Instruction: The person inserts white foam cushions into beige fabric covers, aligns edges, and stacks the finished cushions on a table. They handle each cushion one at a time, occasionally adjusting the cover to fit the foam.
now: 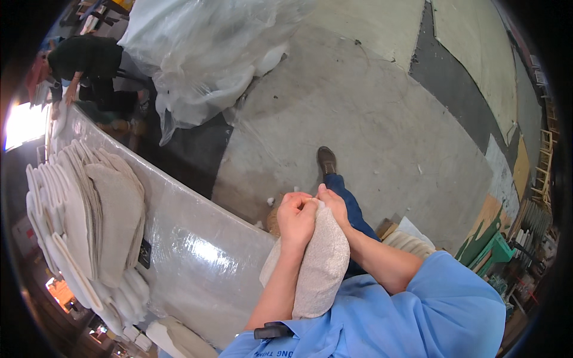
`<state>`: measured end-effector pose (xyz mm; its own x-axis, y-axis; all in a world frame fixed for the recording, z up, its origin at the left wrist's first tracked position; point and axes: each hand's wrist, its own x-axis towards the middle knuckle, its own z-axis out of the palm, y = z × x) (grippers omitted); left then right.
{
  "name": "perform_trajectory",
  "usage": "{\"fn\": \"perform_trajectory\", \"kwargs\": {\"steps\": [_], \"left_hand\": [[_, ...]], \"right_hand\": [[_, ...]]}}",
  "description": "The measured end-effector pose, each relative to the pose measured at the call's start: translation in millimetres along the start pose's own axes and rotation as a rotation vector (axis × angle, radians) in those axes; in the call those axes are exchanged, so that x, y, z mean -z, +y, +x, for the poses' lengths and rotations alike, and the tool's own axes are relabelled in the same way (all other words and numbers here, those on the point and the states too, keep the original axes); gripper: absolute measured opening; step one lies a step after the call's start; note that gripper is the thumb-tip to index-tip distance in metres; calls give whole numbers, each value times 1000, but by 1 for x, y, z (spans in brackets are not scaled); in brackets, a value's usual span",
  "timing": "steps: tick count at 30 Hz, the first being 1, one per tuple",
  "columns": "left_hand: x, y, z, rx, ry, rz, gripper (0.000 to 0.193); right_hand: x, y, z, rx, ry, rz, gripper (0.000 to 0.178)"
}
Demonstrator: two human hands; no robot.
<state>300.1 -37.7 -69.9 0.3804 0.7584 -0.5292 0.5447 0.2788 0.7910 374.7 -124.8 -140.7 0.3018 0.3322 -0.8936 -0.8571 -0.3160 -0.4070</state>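
Note:
Held close to my body is a beige fabric cushion cover (325,259) with a nubby weave; its lower part rests against my blue shirt. My left hand (297,218) pinches its top edge, fingers bent and closed. On the other side of that edge, my right hand (333,206) grips the fabric with the thumb pointing up. Both hands nearly meet at the top of the cover. What lies between the fingertips is too small to make out. Part of the cover is hidden behind my left forearm.
A plastic-wrapped table (197,238) stands at my left, bearing a pile of similar beige pieces (113,209) and a small dark object (144,253). Ahead lies a large clear plastic bundle (209,53). Another person (89,62) bends at the table's far end. A green stool (496,247) stands right.

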Motion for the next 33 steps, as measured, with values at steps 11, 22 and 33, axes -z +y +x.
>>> {"fn": "perform_trajectory", "kwargs": {"steps": [11,22,33], "left_hand": [[-1,-22,33,167,-20,141,27],[-33,-25,1,-92,52,288,21],[-32,-39,6,79,-28,154,23]], "right_hand": [[5,31,61,-60,-129,19,39],[24,-11,14,-529,-317,258,51],[49,31,41,-327,-231,-32,52]]}}
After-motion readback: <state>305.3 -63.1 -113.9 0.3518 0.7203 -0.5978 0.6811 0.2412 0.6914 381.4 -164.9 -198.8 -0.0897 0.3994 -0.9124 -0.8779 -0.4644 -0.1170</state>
